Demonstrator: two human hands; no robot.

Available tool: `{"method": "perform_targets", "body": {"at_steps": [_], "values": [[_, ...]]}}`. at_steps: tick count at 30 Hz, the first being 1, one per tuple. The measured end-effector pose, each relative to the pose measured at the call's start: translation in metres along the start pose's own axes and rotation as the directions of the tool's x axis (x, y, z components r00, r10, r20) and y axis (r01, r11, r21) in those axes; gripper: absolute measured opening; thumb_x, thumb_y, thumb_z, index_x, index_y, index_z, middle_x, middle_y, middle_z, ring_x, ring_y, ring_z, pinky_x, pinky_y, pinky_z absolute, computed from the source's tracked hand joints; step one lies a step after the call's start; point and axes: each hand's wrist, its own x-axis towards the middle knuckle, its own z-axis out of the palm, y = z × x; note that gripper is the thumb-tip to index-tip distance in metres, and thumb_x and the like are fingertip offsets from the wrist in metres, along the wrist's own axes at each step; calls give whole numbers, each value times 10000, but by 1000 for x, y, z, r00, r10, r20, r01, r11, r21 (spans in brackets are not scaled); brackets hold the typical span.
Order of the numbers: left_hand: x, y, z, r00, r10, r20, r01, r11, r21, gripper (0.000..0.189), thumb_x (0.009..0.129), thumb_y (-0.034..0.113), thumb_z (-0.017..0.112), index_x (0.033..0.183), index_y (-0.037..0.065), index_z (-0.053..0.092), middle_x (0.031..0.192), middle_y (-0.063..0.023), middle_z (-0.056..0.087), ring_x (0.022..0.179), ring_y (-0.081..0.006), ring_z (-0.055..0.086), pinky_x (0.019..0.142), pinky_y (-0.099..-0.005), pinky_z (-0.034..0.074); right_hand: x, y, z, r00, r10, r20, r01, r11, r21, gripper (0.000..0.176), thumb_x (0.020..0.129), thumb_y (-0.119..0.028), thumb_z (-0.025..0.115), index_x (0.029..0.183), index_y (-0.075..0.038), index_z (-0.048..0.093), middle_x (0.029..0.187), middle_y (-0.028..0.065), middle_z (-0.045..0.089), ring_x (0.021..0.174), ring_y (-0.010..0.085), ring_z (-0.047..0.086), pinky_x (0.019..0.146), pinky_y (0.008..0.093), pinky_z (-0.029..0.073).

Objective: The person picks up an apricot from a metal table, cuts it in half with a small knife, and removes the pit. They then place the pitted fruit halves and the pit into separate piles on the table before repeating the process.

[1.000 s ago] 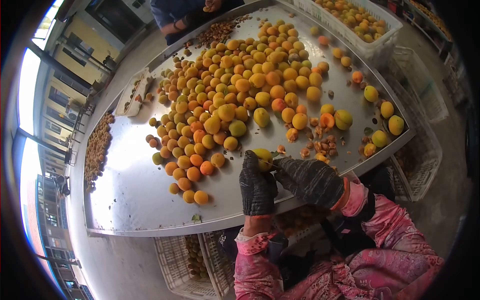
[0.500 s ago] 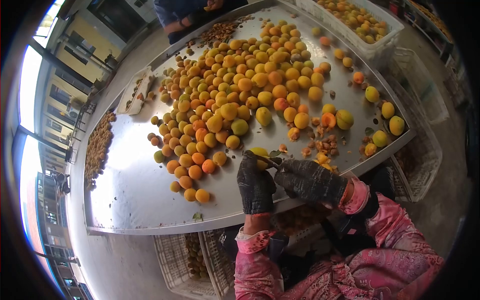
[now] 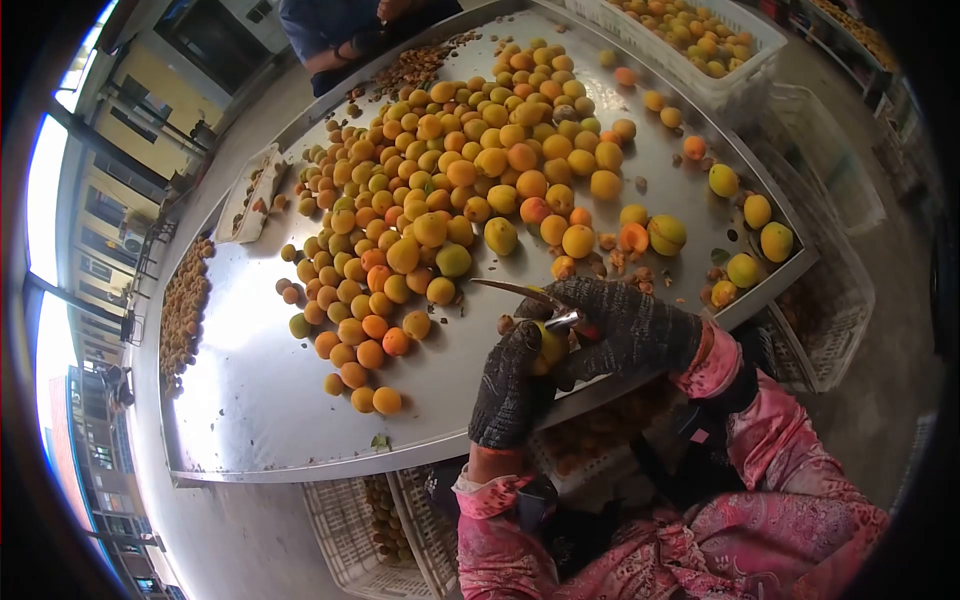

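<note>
In the head view, my left hand (image 3: 505,388), in a dark knit glove, grips a yellow-green apricot (image 3: 548,354) over the front edge of the table. My right hand (image 3: 640,325), gloved alike, is wrapped round a knife. Its thin curved blade (image 3: 512,289) sticks out to the left above the fruit, and a shiny metal part (image 3: 563,320) shows below the right fingers. A small brown pit (image 3: 505,324) shows by my left fingertips. Just beyond my hands lie a split apricot (image 3: 633,237) and loose pits (image 3: 600,266).
A large heap of apricots (image 3: 460,172) covers the middle of the metal table (image 3: 270,420). Pits (image 3: 185,310) lie along the left edge. Crates stand below the table, and a full white crate (image 3: 755,70) is at the back right. Another person's arm (image 3: 335,55) is at the far edge.
My hands have come closer together around the apricot. The knife blade now points left above the fruit, and the metal part has come into sight. The view has shifted slightly.
</note>
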Motion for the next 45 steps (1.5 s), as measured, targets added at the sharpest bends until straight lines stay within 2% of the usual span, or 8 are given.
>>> {"method": "perform_targets", "body": {"at_steps": [3, 13, 16, 18, 24, 31, 37, 45], "values": [[2, 8, 8, 915, 371, 159, -364, 589, 722, 517, 704, 57, 640, 1186, 1, 462, 1037, -162, 570, 928, -302, 580, 767, -325, 497, 1, 7, -1, 1000, -14, 0, 14, 1000, -20, 621, 676, -217, 763, 1208, -69, 479, 1095, 125, 558, 990, 216, 559, 831, 328, 444], [-2, -17, 20, 829, 559, 32, -308, 407, 860, 630, 568, -2, 674, 1161, -6, 462, 1063, -195, 549, 994, -353, 547, 877, -392, 437, 8, 9, 10, 991, -90, -96, 67, 973, -221, 595, 602, -180, 752, 1122, -34, 502, 1080, 140, 535, 1014, 271, 537, 877, 360, 420], [11, -22, 17, 848, 527, -58, -285, 545, 788, 517, 659, 169, 694, 1110, 21, 488, 1022, -163, 567, 945, -323, 572, 832, -380, 470, 10, 8, 14, 990, -127, -58, 100, 936, -338, 595, 602, -195, 757, 1113, -27, 503, 1059, 147, 539, 998, 283, 540, 861, 364, 425], [24, -28, 11, 931, -118, -347, -92, 842, -532, 469, 753, 385, 623, 1074, 62, 512, 959, -122, 583, 882, -276, 593, 773, -365, 501, 7, 9, 22, 974, -156, -163, 80, 915, -396, 565, 617, -195, 753, 1098, -27, 509, 1049, 140, 542, 982, 282, 545, 849, 365, 428], [13, 15, 32, 959, -260, -115, 84, 646, -759, 403, 898, 420, 426, 969, 45, 556, 871, -78, 593, 628, -175, 552, 536, -254, 458, 6, 15, 13, 954, -119, -276, 94, 990, -104, 423, 693, -184, 730, 1031, -29, 530, 942, 92, 567, 858, 212, 573, 754, 328, 463], [-6, 10, 25, 991, -119, -67, 74, 881, -466, 365, 856, 373, 512, 995, 41, 572, 775, -34, 584, 643, -111, 562, 573, -205, 435, -7, 1, -26, 954, 300, -3, -237, 759, 607, 362, 725, -131, 650, 1053, -24, 538, 875, 34, 578, 757, 110, 585, 662, 245, 490], [-37, 35, 37, 937, -125, 326, -74, 841, 536, 455, 857, 326, 574, 1193, 25, 518, 885, -43, 606, 660, -77, 526, 586, -215, 421, -14, 16, -24, 937, 336, 93, -306, 663, 683, 406, 714, -113, 644, 1094, -19, 535, 924, 56, 589, 745, 109, 582, 633, 229, 492], [-12, 14, 33, 986, 123, -111, -126, 992, -23, 479, 914, 227, 508, 1311, 8, 353, 1144, -84, 524, 887, -138, 560, 734, -249, 464, -6, 18, 16, 953, 75, -295, 5, 965, 262, 393, 748, -52, 701, 1114, -54, 557, 1038, 47, 599, 969, 139, 557, 841, 305, 460]]}}
